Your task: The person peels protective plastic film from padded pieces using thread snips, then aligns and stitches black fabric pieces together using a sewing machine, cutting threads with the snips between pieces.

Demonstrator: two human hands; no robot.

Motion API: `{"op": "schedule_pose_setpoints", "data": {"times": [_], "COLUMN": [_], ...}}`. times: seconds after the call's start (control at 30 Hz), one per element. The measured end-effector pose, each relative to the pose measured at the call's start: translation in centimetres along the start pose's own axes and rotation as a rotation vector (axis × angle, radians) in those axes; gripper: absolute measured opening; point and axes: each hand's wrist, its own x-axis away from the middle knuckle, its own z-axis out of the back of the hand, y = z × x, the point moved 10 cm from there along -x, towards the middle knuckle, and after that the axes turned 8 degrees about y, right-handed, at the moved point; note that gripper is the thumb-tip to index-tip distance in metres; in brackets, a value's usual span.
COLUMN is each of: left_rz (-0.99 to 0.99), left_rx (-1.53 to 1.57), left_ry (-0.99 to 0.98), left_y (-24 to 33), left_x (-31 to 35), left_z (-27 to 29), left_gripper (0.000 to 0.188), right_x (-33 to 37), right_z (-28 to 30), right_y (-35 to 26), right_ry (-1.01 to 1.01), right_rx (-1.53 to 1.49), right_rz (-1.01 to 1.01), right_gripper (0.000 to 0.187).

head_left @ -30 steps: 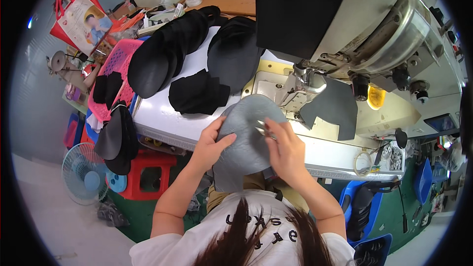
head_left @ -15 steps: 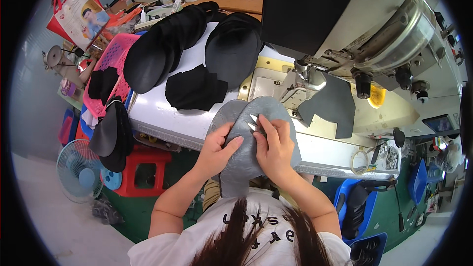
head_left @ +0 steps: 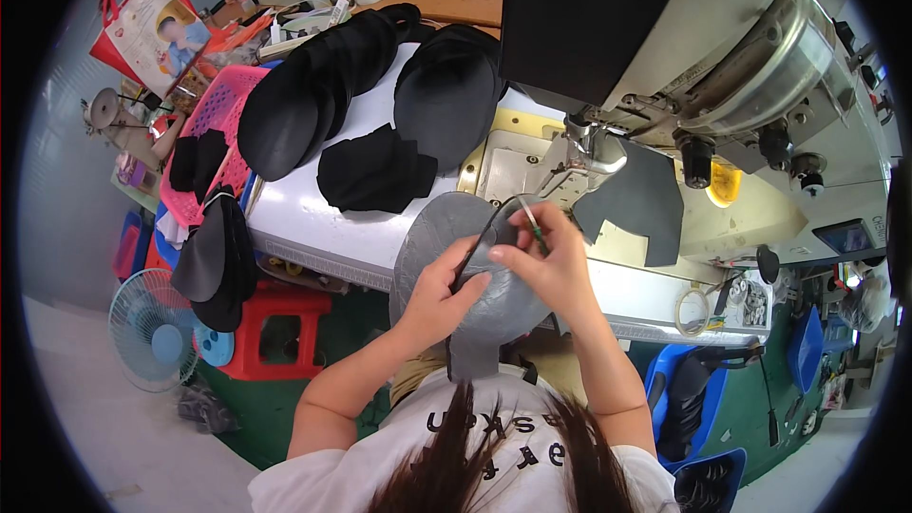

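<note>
My left hand (head_left: 444,294) grips a grey leather-like piece (head_left: 429,233) made of rounded panels, with its thumb on top. A dark seam edge runs upward from the fingers. My right hand (head_left: 556,266) is closed around small thread snips (head_left: 534,225), whose slim pale metal and green part show between the fingers. Its thumb and fingertips also touch the folded right panel of the grey piece, close to the dark edge. The piece hangs in front of my body at the table's front edge. The snips' blade tips are hard to make out.
A sewing machine (head_left: 594,147) stands over the table at right, beside a flat dark grey panel (head_left: 632,199). Stacked black rounded pieces (head_left: 285,123) and folded black cloth (head_left: 370,171) lie at left. A pink basket (head_left: 223,109), red stool (head_left: 275,328) and fan (head_left: 157,328) stand farther left.
The grey piece has been turned and its right panel folded back, showing the dark edge. My right hand has moved slightly right and up, and the snips have changed angle.
</note>
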Motion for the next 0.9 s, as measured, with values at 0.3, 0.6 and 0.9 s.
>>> {"op": "schedule_pose_setpoints", "data": {"times": [0.3, 0.6, 0.9], "left_rz": [-0.068, 0.351, 0.273], "left_rx": [0.105, 0.319, 0.018], "left_ry": [-0.091, -0.382, -0.635], "left_y": [0.4, -1.3, -2.6], "left_x": [-0.4, -2.6, -3.8], "left_z": [0.4, -0.4, 0.2], "left_gripper": [0.038, 0.032, 0.026], "right_x": [3.0, 6.0, 6.6], "right_z": [-2.2, -3.2, -3.9], "right_y": [-4.7, -4.9, -5.2], "right_ry": [0.003, -0.072, -0.225], "right_rx": [0.118, 0.288, 0.353], "right_rz": [0.842, 1.220, 1.350], "right_gripper": [0.028, 0.034, 0.029]}}
